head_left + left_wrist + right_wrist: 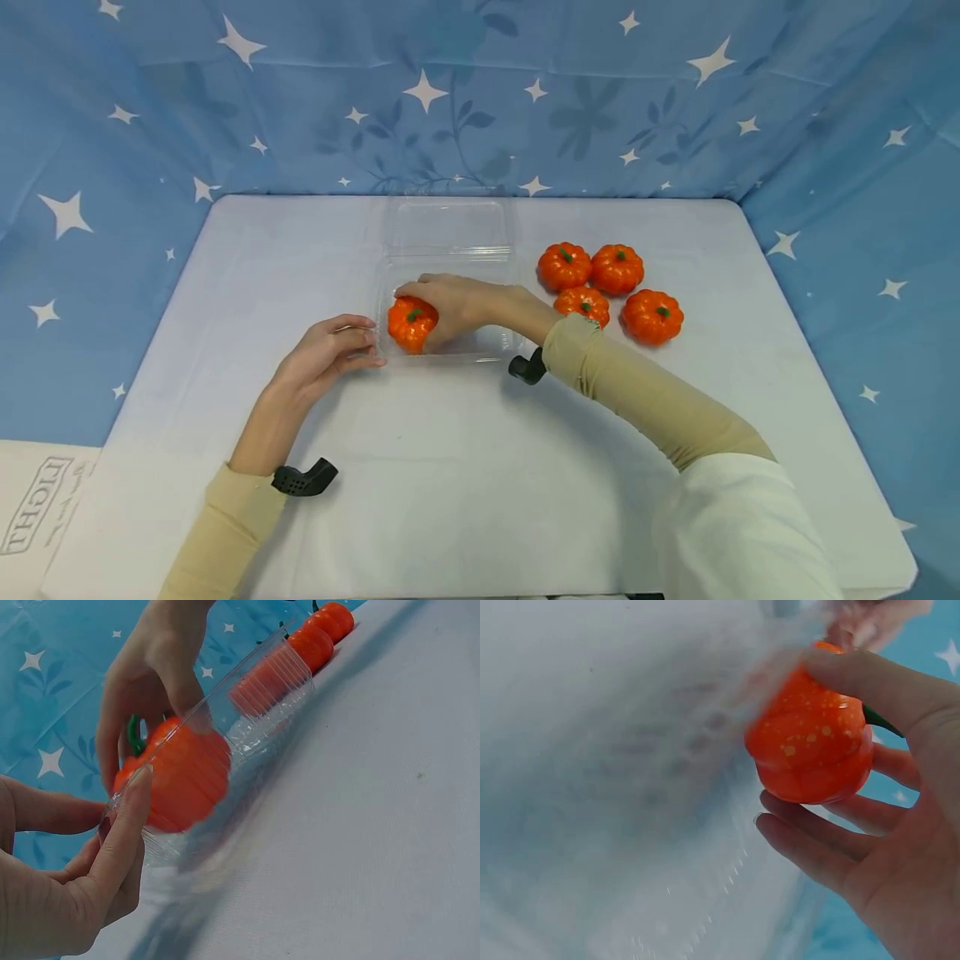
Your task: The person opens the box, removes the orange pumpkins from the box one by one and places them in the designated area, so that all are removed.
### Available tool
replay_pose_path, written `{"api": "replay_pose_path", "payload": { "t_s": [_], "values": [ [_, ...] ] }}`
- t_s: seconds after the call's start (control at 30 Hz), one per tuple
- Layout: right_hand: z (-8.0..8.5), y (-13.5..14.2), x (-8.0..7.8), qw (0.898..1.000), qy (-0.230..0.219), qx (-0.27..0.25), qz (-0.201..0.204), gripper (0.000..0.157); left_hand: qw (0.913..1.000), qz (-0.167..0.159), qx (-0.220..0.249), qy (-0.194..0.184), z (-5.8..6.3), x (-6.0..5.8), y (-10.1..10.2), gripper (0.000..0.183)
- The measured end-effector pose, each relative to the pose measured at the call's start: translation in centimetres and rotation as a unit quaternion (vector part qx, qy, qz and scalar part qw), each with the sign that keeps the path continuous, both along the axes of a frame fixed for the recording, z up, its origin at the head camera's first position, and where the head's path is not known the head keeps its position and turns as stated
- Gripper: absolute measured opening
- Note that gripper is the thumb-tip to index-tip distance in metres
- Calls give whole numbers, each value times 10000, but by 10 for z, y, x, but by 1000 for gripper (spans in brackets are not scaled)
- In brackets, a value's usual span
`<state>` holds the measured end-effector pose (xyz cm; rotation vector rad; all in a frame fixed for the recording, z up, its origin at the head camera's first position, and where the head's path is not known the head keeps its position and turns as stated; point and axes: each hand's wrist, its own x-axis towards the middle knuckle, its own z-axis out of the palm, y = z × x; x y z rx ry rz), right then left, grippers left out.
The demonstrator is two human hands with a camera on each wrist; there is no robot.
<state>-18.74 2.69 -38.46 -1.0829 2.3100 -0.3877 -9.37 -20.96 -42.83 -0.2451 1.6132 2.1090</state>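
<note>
My right hand (pixel 465 307) reaches into a clear plastic clamshell box (pixel 483 343) and grips a small orange pumpkin (pixel 411 325) with a green stem. The pumpkin is in the left end of the box, its thumb-and-finger hold plain in the right wrist view. At the box's left edge, my left hand (pixel 326 354) pinches the rim between thumb and fingers, as the left wrist view shows. Behind the tray the box's hinged lid (pixel 450 227) lies folded back on the table.
Several more pumpkins (pixel 652 317) sit in a cluster to the right of the box, one partly behind my right forearm. A white cloth covers the table (pixel 450 467). Blue starred curtain (pixel 480 100) stands along the back and sides. A printed cream sheet (pixel 37 508) is at lower left.
</note>
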Motion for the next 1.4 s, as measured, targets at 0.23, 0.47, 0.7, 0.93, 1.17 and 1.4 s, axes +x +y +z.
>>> {"api": "replay_pose_path", "payload": {
  "t_s": [0.23, 0.47, 0.7, 0.93, 1.17, 1.4],
  "values": [
    [13, 32, -1, 9965, 63, -666, -499, 82, 9999, -24, -135, 40, 1, 2, -5, 27],
    [30, 77, 15, 9869, 70, -1251, -1019, 81, 9998, -59, -114, 120, 1, 4, -8, 21],
    [38, 142, 44, 9781, 208, -1193, -1693, 82, 9998, -91, 60, 149, 0, 7, -10, 17],
    [32, 205, 79, 9619, 259, -943, -2555, 85, 9999, -128, 8, 110, 1, 9, -10, 20],
    [20, 241, 114, 9473, 175, -1062, -3017, 84, 9998, -168, -88, 111, 5, 10, -16, 22],
    [3, 254, 120, 9427, 150, -974, -3186, 87, 9998, -82, -77, 133, 6, 14, -23, 22]
  ]
}}
